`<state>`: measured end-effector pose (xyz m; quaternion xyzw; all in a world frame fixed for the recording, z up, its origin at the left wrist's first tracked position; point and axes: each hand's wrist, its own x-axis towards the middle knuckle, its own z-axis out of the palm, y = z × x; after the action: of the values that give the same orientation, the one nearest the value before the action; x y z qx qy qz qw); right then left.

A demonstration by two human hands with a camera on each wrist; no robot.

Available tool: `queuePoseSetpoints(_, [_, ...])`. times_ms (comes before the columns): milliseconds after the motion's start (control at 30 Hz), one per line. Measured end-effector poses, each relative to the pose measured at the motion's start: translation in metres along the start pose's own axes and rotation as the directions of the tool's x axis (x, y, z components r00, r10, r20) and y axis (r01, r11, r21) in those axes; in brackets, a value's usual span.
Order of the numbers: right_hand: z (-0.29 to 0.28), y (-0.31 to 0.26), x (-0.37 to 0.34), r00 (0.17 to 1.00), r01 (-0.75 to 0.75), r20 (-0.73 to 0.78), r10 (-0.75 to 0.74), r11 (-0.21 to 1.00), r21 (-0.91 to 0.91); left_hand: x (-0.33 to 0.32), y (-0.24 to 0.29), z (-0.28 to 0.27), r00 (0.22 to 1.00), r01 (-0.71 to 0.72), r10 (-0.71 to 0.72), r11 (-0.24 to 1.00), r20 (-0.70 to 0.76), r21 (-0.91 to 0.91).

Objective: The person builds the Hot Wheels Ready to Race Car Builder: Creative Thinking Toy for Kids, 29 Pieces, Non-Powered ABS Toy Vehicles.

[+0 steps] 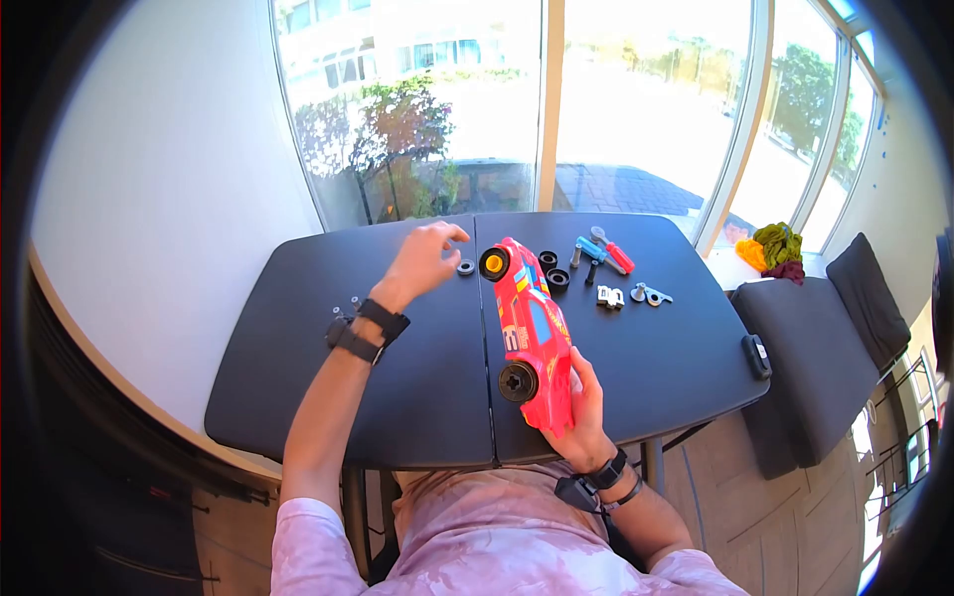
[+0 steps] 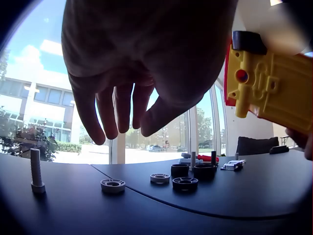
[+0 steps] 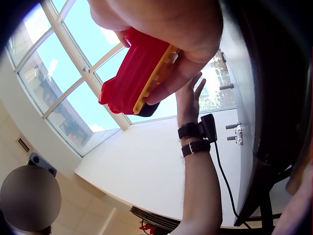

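My right hand (image 1: 584,412) grips the rear of a red toy car (image 1: 537,323), tilted with its side up above the table. The car's yellow underside (image 2: 279,83) faces the left wrist camera. One wheel (image 1: 495,263) has a yellow hub, while the other visible wheel (image 1: 518,381) is black with a cross-shaped centre. My left hand (image 1: 425,260) hovers with nothing in it, fingers loosely bent, left of the car's far end. Near it on the table lie grey wheel rims (image 2: 113,185), black tyres (image 2: 185,183) and an upright grey bolt (image 2: 36,171).
Toward the table's far right lie a red-handled tool (image 1: 618,256), a blue-handled tool (image 1: 588,247), a white-and-black toy block (image 1: 609,296) and a grey toy wrench (image 1: 654,295). A black device (image 1: 757,356) sits at the right edge. Beyond is a grey seat (image 1: 815,348).
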<state>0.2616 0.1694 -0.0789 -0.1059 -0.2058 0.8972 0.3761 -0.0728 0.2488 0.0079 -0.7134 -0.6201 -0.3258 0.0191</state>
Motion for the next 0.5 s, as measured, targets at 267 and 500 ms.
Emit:
queuePoseSetpoints(267, [0.007,0.000,-0.002,1.000,-0.007,-0.027,0.007,1.000,0.011,0.017,-0.058,0.091,0.981,-0.072,0.041,0.984,0.192,0.161])
queuePoseSetpoints(500, [0.005,-0.001,-0.001,1.000,-0.009,0.003,0.009,1.000,-0.009,0.010,-0.021,0.052,0.971,-0.011,-0.050,0.968,0.232,0.252])
